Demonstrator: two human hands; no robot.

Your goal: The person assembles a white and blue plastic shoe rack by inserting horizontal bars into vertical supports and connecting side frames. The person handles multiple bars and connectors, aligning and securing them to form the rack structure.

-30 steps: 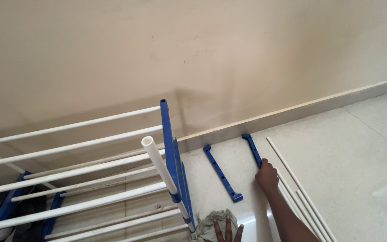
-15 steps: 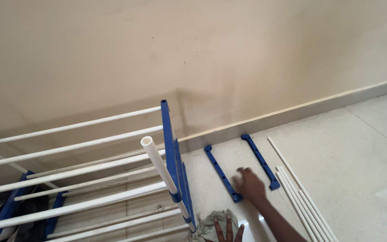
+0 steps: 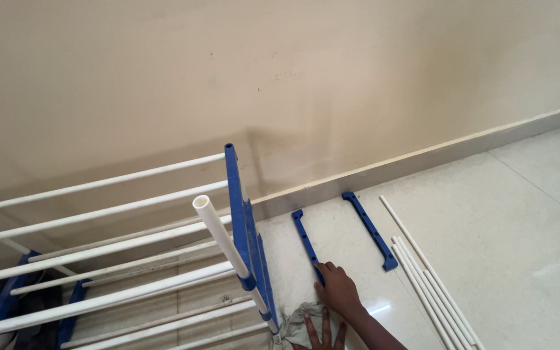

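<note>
Head view, lower centre of the frame: the right hand (image 3: 337, 290) rests on the near end of a blue perforated bar (image 3: 306, 240) lying flat on the pale floor tiles (image 3: 520, 220). Its fingers are curled down over the bar's end, but whether they pinch it or only press on it cannot be told. At the very bottom edge the left hand (image 3: 322, 335) lies with fingers spread on a crumpled grey-green cloth (image 3: 298, 326), holding nothing.

A 2nd blue bar (image 3: 369, 229) lies just to the right, apart from the 1st, and a bundle of thin white rods (image 3: 430, 288) runs toward the lower right. At left stands a partly built rack (image 3: 244, 240) of white tubes in blue side pieces, with 1 tube end (image 3: 203, 203) poking up free.

Risk, as a judgement: lifting the bar by 1 end could swing its far tip into the wall skirting (image 3: 422, 159) or the rack. The loose rods could roll underfoot.
</note>
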